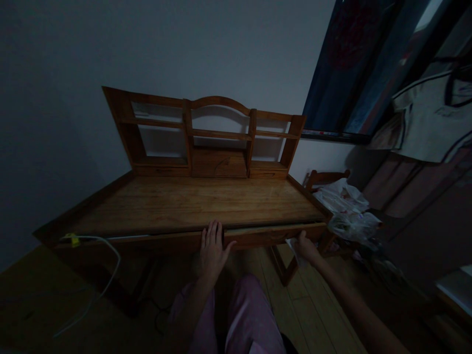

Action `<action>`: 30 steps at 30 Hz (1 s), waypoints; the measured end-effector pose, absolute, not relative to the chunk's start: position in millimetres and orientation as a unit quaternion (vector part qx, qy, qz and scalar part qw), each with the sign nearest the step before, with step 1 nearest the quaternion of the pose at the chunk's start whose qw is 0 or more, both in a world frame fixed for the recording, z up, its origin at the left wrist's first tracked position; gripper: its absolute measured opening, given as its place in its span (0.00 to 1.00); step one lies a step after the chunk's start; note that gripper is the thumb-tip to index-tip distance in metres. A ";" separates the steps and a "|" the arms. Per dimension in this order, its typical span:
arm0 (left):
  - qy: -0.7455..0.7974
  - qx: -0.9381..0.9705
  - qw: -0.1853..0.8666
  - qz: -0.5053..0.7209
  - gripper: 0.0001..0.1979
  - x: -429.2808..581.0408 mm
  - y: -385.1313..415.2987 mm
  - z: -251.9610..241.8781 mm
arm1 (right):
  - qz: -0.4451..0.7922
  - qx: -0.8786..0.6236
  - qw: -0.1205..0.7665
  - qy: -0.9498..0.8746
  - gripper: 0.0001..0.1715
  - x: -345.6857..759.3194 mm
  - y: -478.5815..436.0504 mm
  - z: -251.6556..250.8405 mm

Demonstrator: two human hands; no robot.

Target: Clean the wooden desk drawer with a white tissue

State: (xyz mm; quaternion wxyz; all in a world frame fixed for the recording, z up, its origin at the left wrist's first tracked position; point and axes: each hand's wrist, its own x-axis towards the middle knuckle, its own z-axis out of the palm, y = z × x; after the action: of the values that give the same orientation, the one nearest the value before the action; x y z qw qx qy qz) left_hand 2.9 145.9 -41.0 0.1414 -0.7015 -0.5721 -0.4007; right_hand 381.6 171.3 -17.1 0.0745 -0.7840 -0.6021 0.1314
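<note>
A wooden desk (221, 201) with a raised shelf unit (219, 132) at its back stands before me. My left hand (213, 250) lies with stretched fingers against the desk's front edge, at the inner end of the right drawer (258, 237), thumb out to the side. That drawer appears slightly pulled out, with a narrow gap along its top. At the drawer's right end, my right hand (305, 247) is closed on a thin white tissue (293, 246), which hangs below the fingers. Dim light hides whether it is paper or cloth.
A white cable (114, 250) with a yellow tag (74, 240) hangs over the desk's left front. To the right, a chair (328, 176) bears plastic bags (342, 196). A white shirt (431, 115) hangs near the dark curtain (342, 64). My knees are under the desk front.
</note>
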 end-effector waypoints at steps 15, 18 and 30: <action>-0.574 -0.671 0.196 -0.427 0.37 7.6 159.8 -45.1 | 0.106 -0.810 0.082 -0.570 0.29 363.0 181.6 -19.2; -0.585 -0.666 0.200 -0.418 0.34 9.4 161.2 -39.8 | 0.106 -0.810 0.091 -0.570 0.31 357.7 185.9 -17.3; -0.613 -0.659 0.240 -0.363 0.17 -6.1 166.1 -14.2 | 0.159 -0.777 0.165 -0.586 0.29 367.3 181.0 -12.9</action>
State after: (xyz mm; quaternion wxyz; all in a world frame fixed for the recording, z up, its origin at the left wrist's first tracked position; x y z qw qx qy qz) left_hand -6.1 166.1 -14.2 0.2398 -0.6591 -0.6134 -0.3631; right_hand 367.3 181.0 -12.9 0.1647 -0.7774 -0.5858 0.1593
